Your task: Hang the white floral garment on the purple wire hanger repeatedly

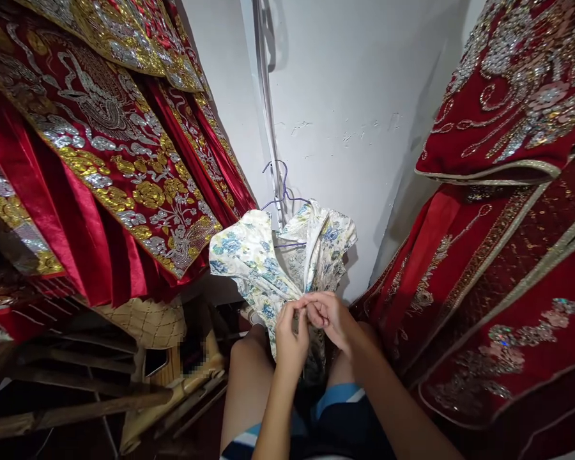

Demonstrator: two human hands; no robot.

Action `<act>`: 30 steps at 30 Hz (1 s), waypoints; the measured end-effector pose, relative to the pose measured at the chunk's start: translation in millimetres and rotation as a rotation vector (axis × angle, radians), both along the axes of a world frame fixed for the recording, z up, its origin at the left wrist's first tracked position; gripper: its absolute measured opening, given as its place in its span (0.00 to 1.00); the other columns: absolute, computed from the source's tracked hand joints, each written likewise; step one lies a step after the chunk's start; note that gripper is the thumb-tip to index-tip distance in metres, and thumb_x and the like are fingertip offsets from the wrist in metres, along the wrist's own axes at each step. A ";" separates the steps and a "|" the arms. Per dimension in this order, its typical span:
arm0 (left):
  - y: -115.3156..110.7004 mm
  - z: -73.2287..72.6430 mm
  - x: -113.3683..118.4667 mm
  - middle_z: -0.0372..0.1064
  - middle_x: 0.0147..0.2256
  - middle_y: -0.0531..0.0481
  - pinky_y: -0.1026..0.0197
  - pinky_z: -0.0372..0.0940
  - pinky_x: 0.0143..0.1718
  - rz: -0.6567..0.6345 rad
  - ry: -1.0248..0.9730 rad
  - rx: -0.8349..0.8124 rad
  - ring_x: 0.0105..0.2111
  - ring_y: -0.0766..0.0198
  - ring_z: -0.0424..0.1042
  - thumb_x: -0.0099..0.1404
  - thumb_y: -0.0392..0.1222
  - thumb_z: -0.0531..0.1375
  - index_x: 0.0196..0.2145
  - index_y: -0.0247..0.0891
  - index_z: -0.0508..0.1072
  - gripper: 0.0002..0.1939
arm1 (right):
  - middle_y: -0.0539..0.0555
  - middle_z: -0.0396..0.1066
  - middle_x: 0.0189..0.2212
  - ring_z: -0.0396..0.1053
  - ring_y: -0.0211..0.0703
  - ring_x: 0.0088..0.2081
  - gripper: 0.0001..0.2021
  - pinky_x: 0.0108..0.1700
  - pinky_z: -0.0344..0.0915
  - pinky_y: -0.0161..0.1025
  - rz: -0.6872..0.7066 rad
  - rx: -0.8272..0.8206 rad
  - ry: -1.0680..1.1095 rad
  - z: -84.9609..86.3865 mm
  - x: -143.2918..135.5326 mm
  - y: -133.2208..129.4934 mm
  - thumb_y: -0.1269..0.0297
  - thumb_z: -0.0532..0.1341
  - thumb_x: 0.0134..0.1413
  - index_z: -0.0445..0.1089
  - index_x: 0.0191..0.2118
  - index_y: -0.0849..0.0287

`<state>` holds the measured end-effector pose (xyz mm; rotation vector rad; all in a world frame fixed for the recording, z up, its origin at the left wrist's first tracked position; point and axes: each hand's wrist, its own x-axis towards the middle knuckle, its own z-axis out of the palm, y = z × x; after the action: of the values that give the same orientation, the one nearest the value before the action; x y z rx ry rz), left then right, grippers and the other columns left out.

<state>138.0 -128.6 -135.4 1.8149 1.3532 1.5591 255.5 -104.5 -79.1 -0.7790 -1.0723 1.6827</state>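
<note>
A white short-sleeved garment (249,246) with blue and yellow flowers hangs on a thin purple hanger (286,185) in front of me. Its V-shaped neckline is open at the top, and its lower part drops between my knees, where the hem is hard to see. My left hand (292,322) is closed in a pinch on the fabric at the bottom of the neckline. Right beside it, my right hand (328,316) pinches the same spot, fingertips meeting the left ones. Any small fastener between the fingers is hidden.
Red gowns with gold and silver embroidery (148,179) hang at the left. More beaded red clothing (498,255) crowds the right side. A bamboo-like wooden frame (100,409) stands low at left. Behind the hanger, a pale pole (263,89) runs along the white wall (345,83).
</note>
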 end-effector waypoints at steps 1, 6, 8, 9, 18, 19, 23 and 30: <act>-0.3 -2.7 0.8 0.70 0.35 0.47 0.60 0.63 0.40 -0.003 0.039 0.002 0.37 0.59 0.70 0.72 0.39 0.51 0.37 0.39 0.69 0.07 | 0.44 0.53 0.10 0.43 0.30 0.14 0.13 0.19 0.40 0.35 0.004 0.002 0.001 6.0 4.5 6.7 0.59 0.61 0.52 0.74 0.24 0.62; 3.9 -11.9 0.0 0.68 0.30 0.49 0.59 0.61 0.38 0.009 0.256 -0.015 0.34 0.58 0.68 0.71 0.38 0.51 0.32 0.41 0.64 0.09 | 0.46 0.59 0.16 0.45 0.30 0.17 0.14 0.19 0.48 0.33 0.016 0.101 0.005 70.7 20.0 62.1 0.66 0.61 0.56 0.65 0.20 0.59; 8.6 -13.8 -5.1 0.67 0.30 0.49 0.59 0.60 0.37 -0.032 0.355 -0.037 0.33 0.58 0.67 0.71 0.37 0.49 0.31 0.41 0.63 0.09 | 0.42 0.52 0.13 0.39 0.29 0.16 0.11 0.17 0.43 0.31 0.022 0.056 0.074 99.8 18.6 82.5 0.71 0.58 0.58 0.67 0.24 0.61; 11.4 -14.4 -8.9 0.67 0.30 0.49 0.59 0.60 0.37 -0.055 0.411 -0.050 0.33 0.58 0.67 0.71 0.36 0.48 0.31 0.41 0.63 0.09 | 0.42 0.50 0.12 0.37 0.29 0.15 0.11 0.17 0.40 0.31 0.030 0.035 0.101 111.3 16.5 90.0 0.73 0.56 0.59 0.68 0.26 0.62; 46.2 66.1 -43.9 0.73 0.35 0.48 0.57 0.62 0.42 -0.154 0.440 0.058 0.37 0.58 0.71 0.71 0.39 0.53 0.39 0.40 0.71 0.06 | 0.43 0.55 0.11 0.43 0.29 0.13 0.10 0.17 0.39 0.30 -0.031 0.197 0.060 114.6 -7.3 81.6 0.67 0.57 0.58 0.71 0.29 0.65; 52.4 87.2 -45.0 0.73 0.36 0.49 0.58 0.62 0.41 -0.088 0.336 0.146 0.37 0.59 0.72 0.71 0.40 0.54 0.45 0.40 0.71 0.08 | 0.43 0.56 0.11 0.44 0.29 0.13 0.11 0.17 0.40 0.31 -0.048 0.222 0.041 114.0 -8.1 78.3 0.66 0.57 0.58 0.71 0.28 0.64; 81.2 158.9 -43.4 0.74 0.36 0.49 0.60 0.62 0.40 -0.021 0.293 0.361 0.35 0.62 0.71 0.72 0.42 0.55 0.50 0.38 0.72 0.13 | 0.44 0.56 0.11 0.47 0.29 0.13 0.12 0.19 0.43 0.32 -0.082 0.319 -0.015 117.2 -8.0 75.8 0.64 0.58 0.57 0.69 0.24 0.61; 102.6 191.4 -34.7 0.69 0.30 0.51 0.61 0.60 0.39 0.037 0.315 0.465 0.33 0.63 0.67 0.71 0.40 0.55 0.33 0.35 0.72 0.10 | 0.44 0.57 0.11 0.51 0.32 0.15 0.14 0.21 0.48 0.34 -0.290 0.320 -0.124 68.2 -16.9 92.2 0.60 0.60 0.52 0.66 0.19 0.58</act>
<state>103.2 -26.1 56.1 2.4107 1.2253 1.7752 238.6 -12.3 -10.9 -0.7932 -1.2136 1.1963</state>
